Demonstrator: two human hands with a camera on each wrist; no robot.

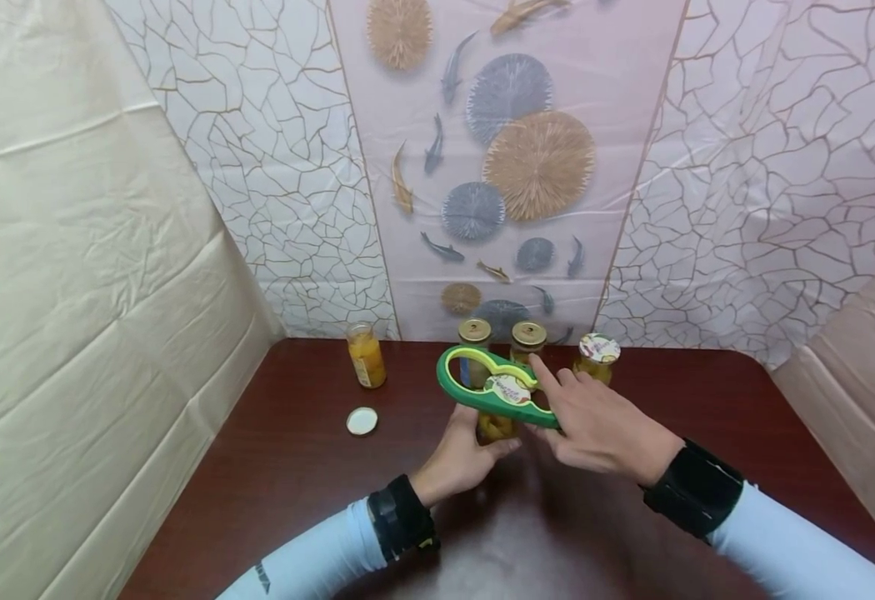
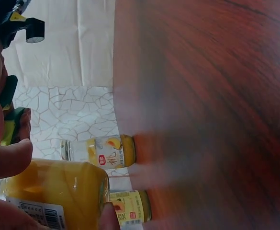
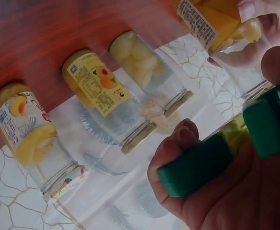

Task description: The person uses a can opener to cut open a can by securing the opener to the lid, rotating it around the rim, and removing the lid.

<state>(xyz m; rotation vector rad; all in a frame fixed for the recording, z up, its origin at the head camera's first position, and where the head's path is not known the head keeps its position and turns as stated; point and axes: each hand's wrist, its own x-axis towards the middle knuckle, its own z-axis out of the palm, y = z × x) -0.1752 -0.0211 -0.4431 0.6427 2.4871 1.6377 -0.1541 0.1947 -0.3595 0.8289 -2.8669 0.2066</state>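
My left hand [image 1: 462, 454] grips a glass jar of yellow fruit [image 1: 496, 427] low on its side, above the dark table. My right hand [image 1: 606, 421] holds a green jar opener [image 1: 497, 406] by its handles. The jar's patterned lid [image 1: 508, 388] shows within the opener's lime inner edge. In the left wrist view the jar [image 2: 68, 191] lies between thumb and fingers, a barcode label on its side. The right wrist view shows fingers curled round the opener's green handle [image 3: 197, 165]; its contact with the lid is partly hidden there.
At the back left stands a lidless jar of yellow fruit [image 1: 366, 367], with a loose white lid [image 1: 362, 421] before it. Behind the hands are two jars with gold lids [image 1: 475, 331] and one jar with a patterned lid [image 1: 599, 347]. A patterned cloth backs the table [image 1: 295, 467].
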